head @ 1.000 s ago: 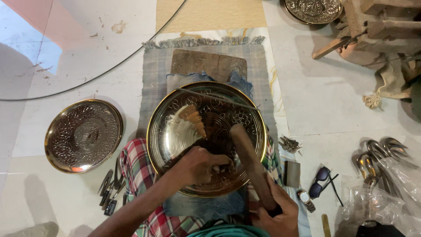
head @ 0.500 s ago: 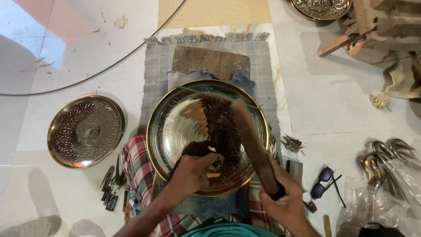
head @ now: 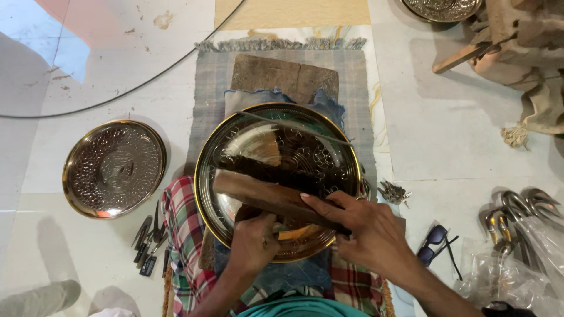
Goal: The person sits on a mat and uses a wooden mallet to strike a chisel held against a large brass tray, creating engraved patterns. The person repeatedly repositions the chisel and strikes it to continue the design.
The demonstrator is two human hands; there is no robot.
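Note:
A large round brass tray (head: 329,138) with a gold rim and engraved patterns lies in front of me on blue cloth over a wooden block. My right hand (head: 367,229) grips a long dark wooden mallet (head: 258,194), which lies nearly level across the tray's near half, its head to the left. My left hand (head: 254,240) is closed around a small tool pressed on the tray's near part; the tool itself is mostly hidden by the fingers.
A smaller embossed metal plate (head: 114,167) lies on the floor at left. Small chisels (head: 147,238) lie beside my checked-cloth knee (head: 179,235). Dark glasses (head: 433,242), metal spoons (head: 517,214) and plastic bags sit at right. A grey mat (head: 214,76) and wooden pieces (head: 505,29) lie beyond.
The mallet has swung from nearly upright at the tray's right down to lying across the tray, head to the left. My left hand stayed on the tray's near part.

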